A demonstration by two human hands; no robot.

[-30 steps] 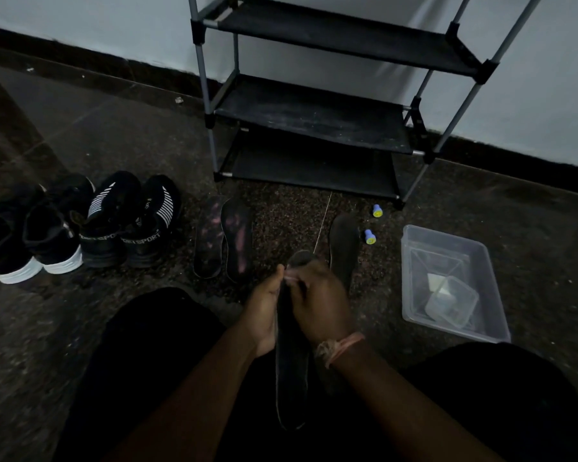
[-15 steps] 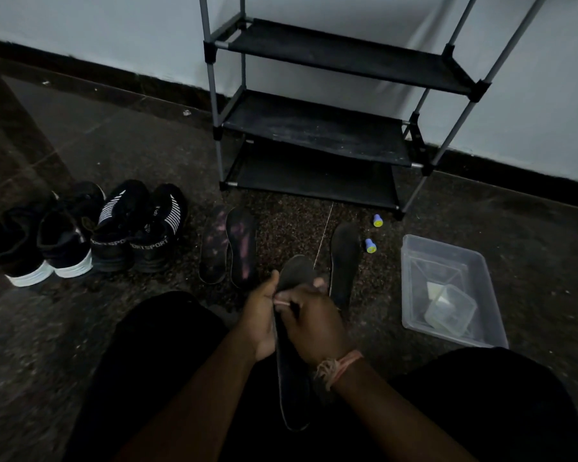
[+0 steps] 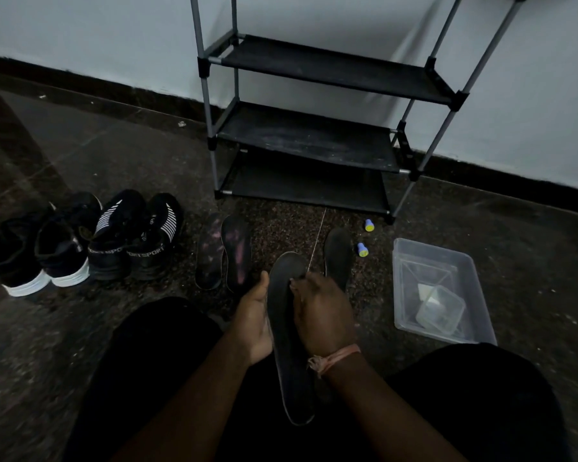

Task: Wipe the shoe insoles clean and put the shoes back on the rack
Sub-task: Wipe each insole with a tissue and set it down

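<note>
Left to right: two pairs of black shoes [image 3: 84,241] at 9 o'clock; two pink-stained insoles [image 3: 223,251] on the floor; left hand [image 3: 254,320] gripping the dark insole [image 3: 289,331] at centre, right hand [image 3: 324,313] pressing curled fingers onto it; rack [image 3: 314,128] at 12 o'clock; clear tub [image 3: 439,291] at 3 o'clock.

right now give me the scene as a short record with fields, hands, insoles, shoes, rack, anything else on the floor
left hand: holds the dark insole from its left side
right hand: fingers curled on the insole's upper face; whether a cloth is in its grip is too dark to tell
other insoles: two pink-stained insoles side by side, one dark insole on the floor
shoes: four black shoes in a row, left of the rack
rack: shelves in view bare
clear tub: holds a small clear container
</note>
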